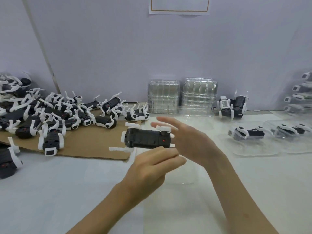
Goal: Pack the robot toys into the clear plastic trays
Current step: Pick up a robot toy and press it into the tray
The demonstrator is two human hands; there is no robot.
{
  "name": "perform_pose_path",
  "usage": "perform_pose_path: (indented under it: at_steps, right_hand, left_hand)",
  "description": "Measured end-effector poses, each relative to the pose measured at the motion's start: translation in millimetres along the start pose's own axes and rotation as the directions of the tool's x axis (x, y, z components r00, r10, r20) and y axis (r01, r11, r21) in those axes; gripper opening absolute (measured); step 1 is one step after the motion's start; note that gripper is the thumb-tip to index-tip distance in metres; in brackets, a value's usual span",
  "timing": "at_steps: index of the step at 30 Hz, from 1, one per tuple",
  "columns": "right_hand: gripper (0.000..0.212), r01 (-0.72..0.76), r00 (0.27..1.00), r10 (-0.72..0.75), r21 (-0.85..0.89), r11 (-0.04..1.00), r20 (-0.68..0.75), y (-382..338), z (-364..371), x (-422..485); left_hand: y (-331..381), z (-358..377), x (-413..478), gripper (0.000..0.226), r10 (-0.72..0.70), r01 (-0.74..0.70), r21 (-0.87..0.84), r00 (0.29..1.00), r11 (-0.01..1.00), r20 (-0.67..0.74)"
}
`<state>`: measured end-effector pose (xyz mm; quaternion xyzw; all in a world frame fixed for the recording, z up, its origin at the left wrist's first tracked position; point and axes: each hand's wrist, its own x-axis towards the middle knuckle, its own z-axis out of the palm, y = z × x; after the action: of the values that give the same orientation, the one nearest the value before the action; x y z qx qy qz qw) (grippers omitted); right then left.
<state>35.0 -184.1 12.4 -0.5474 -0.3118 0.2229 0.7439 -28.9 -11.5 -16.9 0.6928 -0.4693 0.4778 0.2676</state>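
Behind everything, from 9 through 12 to 3 o'clock, a pale grey wall point(118, 48). Below it, filling 4 through 8 o'clock, a white table point(50, 191). At 9 o'clock on that table, a sheet of brown cardboard point(94, 146), and piled over it a heap of loose robot toys point(50, 112), black bodies with white legs jutting every way; a few more off the cardboard at the left edge.

At 12 o'clock, against the wall, two stacks of clear plastic trays point(197, 97) side by side. At 3 o'clock, flat on the table, filled trays point(246, 134), a toy lying in each; further out at 2 o'clock, cut by the frame edge, a pile of packed trays point(298, 97).

In the centre, above the table, both bare hands. From 4 o'clock, the right hand point(190, 141), wide, fingers straight and spread toward 10 o'clock, palm at the right end of the held robot toy point(146, 138). From 6 o'clock, the left hand point(150, 169), fingers stretched under the toy's lower edge; thumb hidden, so gripping or merely propping: cannot tell.

Beneath the hands, at 5 o'clock, the faint outline of a clear tray point(194, 176) flat on the table. High at 12 o'clock, a paper sheet point(179, 5) on the wall, cropped.

Held toy level, long axis from 9 to 3 o'clock, flat black face toward the camera, white legs at its corners. At 1 o'clock, two standing toys point(231, 105), upright, pressed together. Near the held toy's right end, a small red dot point(163, 140).
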Motion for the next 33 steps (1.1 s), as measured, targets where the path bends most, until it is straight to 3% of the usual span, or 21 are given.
perform_pose_path:
  at_steps: [4,8,11,15,17,19,21,23,25,33]
  right_hand:
    - [0.067,-0.065,0.996,0.069,-0.068,0.996,0.060,-1.1,8.9,-3.5]
    - [0.034,0.035,0.997,-0.028,-0.093,0.995,0.076,-1.4,10.4,-5.9]
    - [0.020,0.134,0.982,-0.145,-0.100,0.986,-0.117,-0.3,6.9,-3.3]
    - [0.015,0.218,0.869,-0.238,-0.096,0.971,-0.434,-2.6,-7.0,-3.6]
    - [0.021,0.208,0.840,-0.222,-0.083,0.975,-0.495,-4.4,-20.0,-8.5]
    - [0.022,0.195,0.831,-0.215,-0.094,0.976,-0.513,-6.4,-28.8,-14.7]
    - [0.019,0.161,0.815,-0.221,-0.157,0.974,-0.536,-5.7,-33.0,-18.6]
    - [0.020,0.104,0.794,-0.216,-0.223,0.969,-0.569,-2.7,-33.4,-19.0]
    - [0.023,0.060,0.777,-0.225,-0.287,0.956,-0.588,1.2,-31.9,-16.5]
    - [0.027,0.050,0.814,-0.329,-0.505,0.861,-0.479,7.6,-18.0,-12.3]
  left_hand:
    - [7.7,10.4,-2.1,0.029,0.058,-0.054,-0.042,0.992,0.998,0.109]
    - [3.9,12.8,-4.7,0.029,0.027,-0.024,-0.026,0.991,0.999,0.134]
    - [-2.4,12.4,-7.5,0.026,-0.036,0.036,0.003,0.994,0.999,0.098]
    - [-22.5,2.5,-10.2,0.035,-0.245,0.246,0.005,0.969,0.969,-0.032]
    - [-38.6,-3.7,-12.4,0.033,-0.395,0.402,0.017,0.906,0.916,-0.151]
    - [-52.7,-8.9,-16.3,0.027,-0.613,0.616,-0.046,0.769,0.786,-0.178]
    - [-62.2,-10.6,-21.5,0.033,-0.830,0.813,-0.174,0.555,0.556,-0.061]
    - [-69.4,-7.0,-28.0,0.045,-0.914,0.898,-0.228,0.400,0.376,0.067]
    - [-71.7,-2.2,-31.8,0.050,-0.917,0.919,-0.211,0.367,0.332,0.158]
    - [-80.1,-5.3,-35.8,0.027,-0.884,0.903,-0.320,0.379,0.287,0.275]
